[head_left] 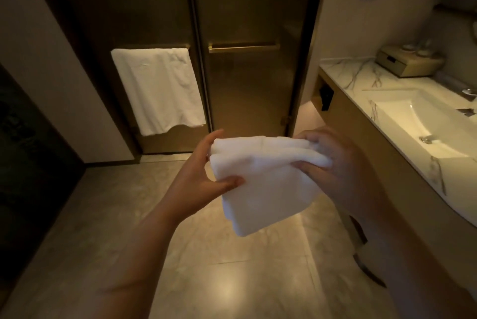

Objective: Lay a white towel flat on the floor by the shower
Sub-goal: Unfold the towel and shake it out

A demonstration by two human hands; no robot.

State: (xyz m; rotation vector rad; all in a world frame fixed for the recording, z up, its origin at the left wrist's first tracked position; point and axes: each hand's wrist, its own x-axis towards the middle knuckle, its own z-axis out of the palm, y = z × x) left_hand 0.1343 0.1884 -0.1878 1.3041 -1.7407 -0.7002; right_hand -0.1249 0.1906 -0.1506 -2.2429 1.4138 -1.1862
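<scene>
The white towel (263, 184) is up in the air, folded into a thick pad and held between both hands well above the floor (206, 267), in front of the shower doors (247, 60). The left hand (206, 171) grips its left edge, thumb underneath on the near face and fingers curled over the top fold; the right hand (333, 163) pinches the top right corner, bunching the layers there. So the towel's held edge runs side to side between the two hands, roughly parallel to the door threshold, and the rest of the pad hangs down and toward the person. Neither hand is clearly nearer; they share it about evenly. The bare tiles lie straight below and ahead, running up to the foot of the doors, with the vanity surface (361, 73) and its sink (418, 122) off to the right. A second towel (157, 91) hangs on the rail of the left door and is not being handled. By my reckoning the folds must be shaken out first, hands drawing apart along that same line, before it is lowered toward the threshold.
</scene>
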